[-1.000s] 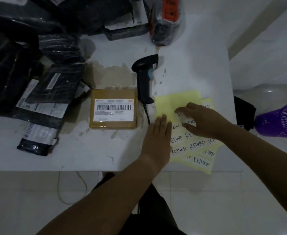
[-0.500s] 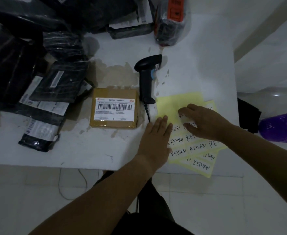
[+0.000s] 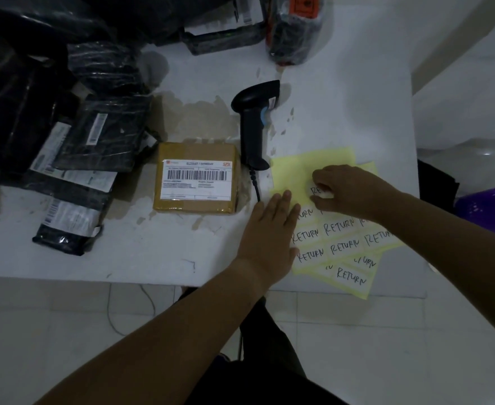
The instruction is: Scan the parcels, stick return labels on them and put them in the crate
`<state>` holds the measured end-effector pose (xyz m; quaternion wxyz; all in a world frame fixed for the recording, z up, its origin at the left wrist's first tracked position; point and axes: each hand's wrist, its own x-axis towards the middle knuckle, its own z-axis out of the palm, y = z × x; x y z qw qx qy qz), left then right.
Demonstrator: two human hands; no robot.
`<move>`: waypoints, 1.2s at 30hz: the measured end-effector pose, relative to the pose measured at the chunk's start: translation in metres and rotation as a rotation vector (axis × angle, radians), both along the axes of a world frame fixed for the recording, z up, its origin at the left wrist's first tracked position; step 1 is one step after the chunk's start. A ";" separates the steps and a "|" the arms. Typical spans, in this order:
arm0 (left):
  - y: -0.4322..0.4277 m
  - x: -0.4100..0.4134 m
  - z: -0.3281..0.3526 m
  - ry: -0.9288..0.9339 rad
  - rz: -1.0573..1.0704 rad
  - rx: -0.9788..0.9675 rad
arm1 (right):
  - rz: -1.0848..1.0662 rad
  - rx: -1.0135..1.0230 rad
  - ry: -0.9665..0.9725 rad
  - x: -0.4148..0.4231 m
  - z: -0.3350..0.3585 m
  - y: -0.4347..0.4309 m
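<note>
Head view, items by size.

1. White painted table top [image 3: 342, 112], flat, chipped and stained brown in patches; bore everything below except item 3.
2. Heap of black glossy plastic mailer bags [image 3: 21, 112], soft and creased, several with white barcode slips; lay over the table's left and far side. One clear bubble-wrapped parcel with an orange tag [image 3: 293, 27] stood at the far edge.
3. Purple perforated plastic basket [image 3: 494, 209], round-walled, off the table at the right; contents could not be told.
4. Brown cardboard box [image 3: 195, 152], rectangular, closed, sealed under glossy tape; lay flat mid-table, just left of the scanner. White printed shipping slip [image 3: 196, 179] with barcode on its top face.
5. Pale yellow label sheets [image 3: 295, 171], thin and overlapping, at the near right edge of the table, one corner overhanging; white rectangular stickers on them, each handwritten RETURN.
6. Black plastic handheld barcode scanner [image 3: 252, 130], pistol-shaped with a blue trigger, cable trailing from its grip; lay between box and sheets.
7. Left hand [image 3: 269, 229]: flat, fingers straight and together, pressed on the sheets' left edge.
8. Right hand [image 3: 345, 191]: fingers curled, pinching one white return sticker [image 3: 317, 191] at the upper part of the top sheet.
</note>
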<state>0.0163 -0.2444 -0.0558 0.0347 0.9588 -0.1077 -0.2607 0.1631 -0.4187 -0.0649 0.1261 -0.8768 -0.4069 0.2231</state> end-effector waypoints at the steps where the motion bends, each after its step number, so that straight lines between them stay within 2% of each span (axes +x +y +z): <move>1: 0.000 0.000 0.000 -0.001 -0.001 -0.001 | 0.003 0.004 0.006 0.000 0.001 0.000; 11: -0.001 -0.001 0.000 -0.021 -0.002 -0.001 | 0.040 -0.018 -0.031 0.000 0.000 0.000; 18: 0.000 -0.001 -0.001 -0.033 -0.016 0.018 | 0.133 -0.063 0.013 0.008 0.004 0.003; 24: -0.001 -0.001 0.000 -0.035 -0.012 0.017 | 0.141 -0.073 -0.073 0.004 0.002 0.006; 28: -0.001 -0.001 0.001 -0.026 -0.013 0.025 | 0.079 -0.016 -0.064 -0.001 0.004 -0.001; 36: 0.000 0.000 0.004 -0.019 -0.027 0.042 | -0.224 0.122 -0.141 -0.025 0.000 -0.002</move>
